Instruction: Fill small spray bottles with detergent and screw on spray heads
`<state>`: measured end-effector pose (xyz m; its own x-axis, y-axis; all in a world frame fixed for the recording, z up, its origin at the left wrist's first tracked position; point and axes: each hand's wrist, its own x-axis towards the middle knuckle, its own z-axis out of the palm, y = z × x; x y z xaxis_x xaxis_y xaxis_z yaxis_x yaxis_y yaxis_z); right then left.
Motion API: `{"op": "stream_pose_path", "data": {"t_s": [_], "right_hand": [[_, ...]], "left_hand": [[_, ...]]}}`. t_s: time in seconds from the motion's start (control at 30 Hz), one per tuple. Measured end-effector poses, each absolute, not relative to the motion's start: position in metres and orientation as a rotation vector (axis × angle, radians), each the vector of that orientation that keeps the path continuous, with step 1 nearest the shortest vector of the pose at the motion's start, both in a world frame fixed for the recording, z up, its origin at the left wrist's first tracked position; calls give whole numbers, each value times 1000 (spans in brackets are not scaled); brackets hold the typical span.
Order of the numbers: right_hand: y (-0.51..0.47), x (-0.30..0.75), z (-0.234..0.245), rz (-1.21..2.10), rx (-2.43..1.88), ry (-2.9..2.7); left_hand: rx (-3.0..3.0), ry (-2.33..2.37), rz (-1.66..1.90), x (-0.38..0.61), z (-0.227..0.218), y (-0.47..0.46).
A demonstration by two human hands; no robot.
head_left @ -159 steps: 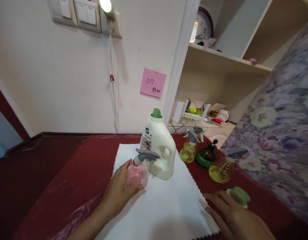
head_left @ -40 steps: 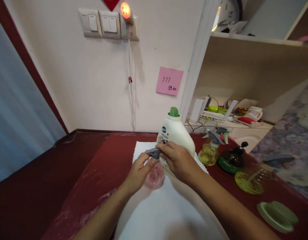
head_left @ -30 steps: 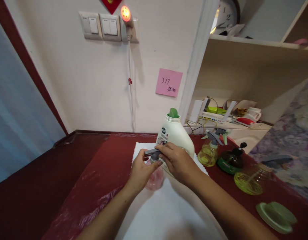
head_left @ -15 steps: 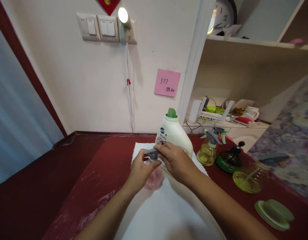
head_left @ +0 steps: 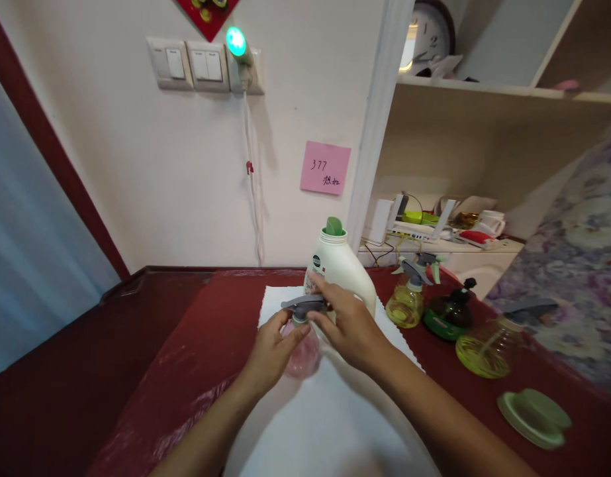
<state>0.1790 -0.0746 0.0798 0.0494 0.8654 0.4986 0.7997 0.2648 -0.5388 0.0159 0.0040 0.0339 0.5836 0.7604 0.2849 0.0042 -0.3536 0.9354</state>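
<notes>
A small spray bottle with a pink, see-through body [head_left: 302, 354] and a grey trigger head [head_left: 301, 305] stands upright on a white sheet [head_left: 329, 424]. My left hand [head_left: 272, 344] is closed around the bottle just under its collar, thumb in front. My right hand [head_left: 347, 324] is at the right end of the trigger head, its thumb against the lower side and its index finger raised above; its other fingertips are partly hidden. Right behind the hands stands a cream-white detergent jug [head_left: 352, 268] with a green spout [head_left: 333, 226] and no cap on it.
To the right stand a yellow spray bottle [head_left: 405, 306], a dark green pump bottle [head_left: 449, 315] and a larger clear-yellow sprayer [head_left: 488, 348]. A pale green lid-like piece [head_left: 533, 419] lies nearer me. The red tabletop [head_left: 186, 338] meets the wall behind.
The trigger head has turned and now lies more sideways across the bottle. My right index finger has lifted off it. The plug light went from white to green, and the view shifted slightly.
</notes>
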Motion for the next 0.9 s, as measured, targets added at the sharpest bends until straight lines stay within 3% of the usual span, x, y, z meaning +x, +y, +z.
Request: {"op": "stream_pose_path", "data": {"t_s": [0.17,0.27,0.47,0.67,0.9], "right_hand": [[-105,172,46,488,-1331,-1321],[-119,160,21,625,-1418,-1235],[-97,145,-8,655,-1476,-1149],[-69,132,-16,778,-1377,-1060],[-66,125,-23,610,-1471,-1108]], "left_hand": [[1794,726,747,-15,18,5],[1817,843,666,-38,0,7],[1912,911,633,-64,-34,11],[2017,897,611,-63,-40,7],[2068,929,603,-67,-49,17]]}}
